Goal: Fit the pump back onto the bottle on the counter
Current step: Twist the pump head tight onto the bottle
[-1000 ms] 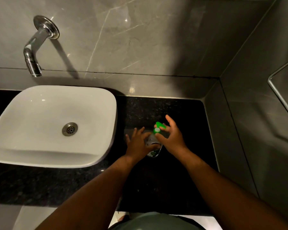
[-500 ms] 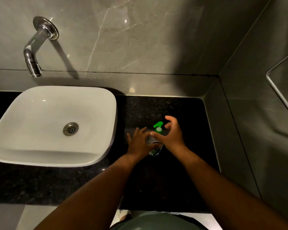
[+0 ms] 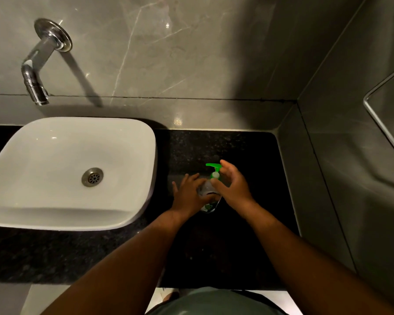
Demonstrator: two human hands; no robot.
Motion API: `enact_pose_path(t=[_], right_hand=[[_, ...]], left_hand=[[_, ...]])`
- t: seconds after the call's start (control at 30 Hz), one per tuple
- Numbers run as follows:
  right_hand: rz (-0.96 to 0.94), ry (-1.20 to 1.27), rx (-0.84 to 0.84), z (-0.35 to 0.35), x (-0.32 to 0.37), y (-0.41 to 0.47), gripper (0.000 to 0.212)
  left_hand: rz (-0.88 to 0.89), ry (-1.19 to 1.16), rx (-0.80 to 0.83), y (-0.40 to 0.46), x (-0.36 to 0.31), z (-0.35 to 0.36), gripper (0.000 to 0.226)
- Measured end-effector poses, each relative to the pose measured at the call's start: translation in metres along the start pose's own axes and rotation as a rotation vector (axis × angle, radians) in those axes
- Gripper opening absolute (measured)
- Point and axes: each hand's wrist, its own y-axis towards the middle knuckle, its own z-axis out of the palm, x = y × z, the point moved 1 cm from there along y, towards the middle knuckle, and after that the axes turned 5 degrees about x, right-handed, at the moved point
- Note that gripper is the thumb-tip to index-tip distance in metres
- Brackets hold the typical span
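A clear bottle (image 3: 207, 189) with a green label stands upright on the black counter (image 3: 248, 155), right of the sink. A green pump (image 3: 214, 168) sits on its neck, nozzle pointing left. My left hand (image 3: 189, 196) wraps the bottle's body from the left. My right hand (image 3: 232, 185) is at the pump's collar, thumb and fingers pinching around it. The bottle's lower part is largely hidden by my hands.
A white basin (image 3: 132, 155) sits on the counter to the left, with a chrome wall tap (image 3: 35, 73) above it. Grey tiled walls close off the back and the right side. A metal-framed panel (image 3: 382, 123) hangs on the right wall.
The pump's nozzle has turned from pointing right to pointing left. My right hand's fingers shifted around the pump collar. My left hand kept its hold on the bottle.
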Motion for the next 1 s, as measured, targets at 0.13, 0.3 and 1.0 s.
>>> enact_pose_path(t=[0.13, 0.3, 1.0], right_hand=[[-0.016, -0.009, 0.209, -0.013, 0.012, 0.008, 0.039], [0.016, -0.071, 0.475, -0.025, 0.025, 0.030, 0.040], [-0.072, -0.238, -0.051, 0.013, 0.001, 0.023, 0.006]], left_hand=[[0.001, -0.039, 0.062, 0.004, 0.004, -0.001, 0.069], [0.017, -0.048, 0.114, 0.009, 0.012, -0.009, 0.068], [-0.020, 0.033, -0.119, 0.006, 0.000, 0.005, 0.062]])
